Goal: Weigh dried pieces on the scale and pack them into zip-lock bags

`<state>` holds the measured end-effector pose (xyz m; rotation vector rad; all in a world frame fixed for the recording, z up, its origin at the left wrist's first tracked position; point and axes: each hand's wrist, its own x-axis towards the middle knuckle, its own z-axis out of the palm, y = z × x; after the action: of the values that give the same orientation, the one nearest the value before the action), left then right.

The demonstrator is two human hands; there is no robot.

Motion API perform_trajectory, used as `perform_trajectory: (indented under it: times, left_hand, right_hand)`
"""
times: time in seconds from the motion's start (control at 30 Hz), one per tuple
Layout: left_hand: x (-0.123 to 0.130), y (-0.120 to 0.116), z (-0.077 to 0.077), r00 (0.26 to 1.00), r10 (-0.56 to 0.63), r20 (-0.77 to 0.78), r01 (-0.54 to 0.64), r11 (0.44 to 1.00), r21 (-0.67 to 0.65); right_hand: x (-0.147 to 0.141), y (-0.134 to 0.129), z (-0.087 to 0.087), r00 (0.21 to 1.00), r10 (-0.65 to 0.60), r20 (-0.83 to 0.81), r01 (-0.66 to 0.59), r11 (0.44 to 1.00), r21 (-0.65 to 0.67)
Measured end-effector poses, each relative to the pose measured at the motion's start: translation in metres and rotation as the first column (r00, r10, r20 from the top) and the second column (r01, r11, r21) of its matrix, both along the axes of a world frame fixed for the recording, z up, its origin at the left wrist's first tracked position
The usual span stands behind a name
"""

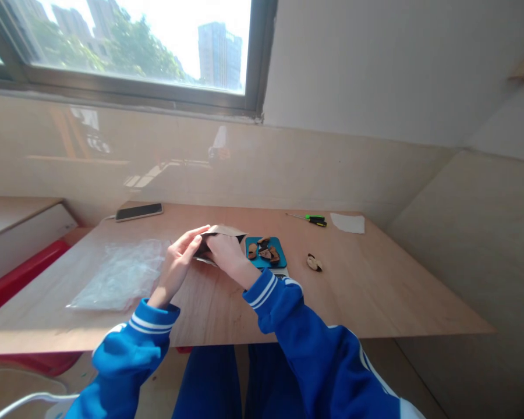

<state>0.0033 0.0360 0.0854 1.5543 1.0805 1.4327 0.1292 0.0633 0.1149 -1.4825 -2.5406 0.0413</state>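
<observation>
One opened paper pouch (225,230) over tabletop (353,297), just left of blue platform (278,247). Left hand (180,259) clamped on pouch's left side; right hand (227,254) inside its mouth, fingers hidden, cannot tell whether closed on anything. Brown pieces (268,254) on platform; single slice (314,263) right of it. Farther out: plastic bags (119,274) left, phone (140,212), screwdriver (317,220), white paper (348,223).

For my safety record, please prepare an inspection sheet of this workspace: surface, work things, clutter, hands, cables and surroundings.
Surface: wooden table, sunlit at left.
Job's things: open pouch; brown pieces on a blue platform; a loose piece to the right.
Clutter: clear plastic, phone, green-and-black tool, white sheet.
Hands: left hand holds the pouch; right hand's fingers are inside it, grip hidden.
Cables: pale cord beside the phone; white curved piece at lower left, possibly a cable.
Surroundings: window above, wall behind.
</observation>
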Motion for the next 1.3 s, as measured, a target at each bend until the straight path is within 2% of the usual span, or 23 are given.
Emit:
perform_trajectory:
  times: [0.13,0.23,0.37,0.5,0.6,0.7,0.8,0.9,0.97,1.0,1.1,1.2,1.23,1.3]
  left_hand:
    - [0.004,-0.001,-0.004,0.999,0.034,-0.003,-0.034,0.999,0.007]
    - [0.007,-0.003,-0.006,0.999,0.034,-0.004,-0.034,0.999,0.012]
    - [0.007,-0.003,-0.005,0.999,0.037,-0.026,-0.036,0.999,0.025]
    - [0.001,0.001,0.002,0.999,0.042,-0.017,-0.042,0.999,0.009]
    - [-0.002,0.004,0.008,0.999,0.030,-0.020,-0.030,1.000,-0.002]
    - [-0.001,0.006,0.010,1.000,0.017,-0.026,-0.017,1.000,-0.003]
    - [0.001,0.005,0.008,1.000,0.004,-0.012,-0.004,1.000,-0.006]
    - [0.002,0.004,0.005,1.000,0.007,-0.010,-0.007,1.000,-0.009]
    - [0.003,0.002,0.004,1.000,0.011,-0.012,-0.011,1.000,-0.005]
    - [0.003,0.002,0.003,1.000,0.013,-0.012,-0.013,1.000,-0.003]
    - [0.004,-0.001,0.002,1.000,0.021,-0.004,-0.021,1.000,-0.004]
    - [0.006,-0.004,0.001,1.000,0.026,0.002,-0.026,1.000,-0.013]
    - [0.006,-0.004,0.000,1.000,0.024,0.002,-0.024,1.000,-0.013]
    - [0.007,-0.005,0.000,1.000,0.025,0.002,-0.025,1.000,-0.006]
  right_hand:
    - [-0.005,0.003,-0.008,0.995,-0.097,-0.008,0.097,0.995,0.006]
    - [-0.006,0.004,-0.014,0.993,-0.111,-0.023,0.111,0.994,-0.008]
    - [0.002,0.001,-0.014,0.993,-0.078,-0.084,0.079,0.997,0.007]
    - [0.026,-0.014,-0.003,0.955,0.037,-0.293,-0.018,0.997,0.069]
    - [0.056,-0.027,0.009,0.826,0.091,-0.556,-0.052,0.995,0.086]
    - [0.085,-0.033,0.014,0.646,-0.010,-0.763,-0.055,0.997,-0.060]
    - [0.102,-0.032,0.008,0.510,-0.159,-0.846,-0.057,0.974,-0.217]
    - [0.103,-0.028,-0.001,0.441,-0.190,-0.877,-0.063,0.968,-0.241]
    - [0.096,-0.029,-0.003,0.473,-0.149,-0.868,-0.076,0.975,-0.209]
    - [0.092,-0.031,-0.001,0.519,-0.121,-0.846,-0.076,0.980,-0.186]
    - [0.076,-0.041,0.007,0.735,-0.041,-0.677,-0.028,0.996,-0.091]
    - [0.060,-0.051,0.016,0.947,0.001,-0.323,0.024,0.997,0.073]
    - [0.055,-0.053,0.017,0.983,0.007,-0.182,0.018,0.991,0.130]
    - [0.049,-0.055,0.020,0.998,0.004,0.068,-0.016,0.983,0.184]
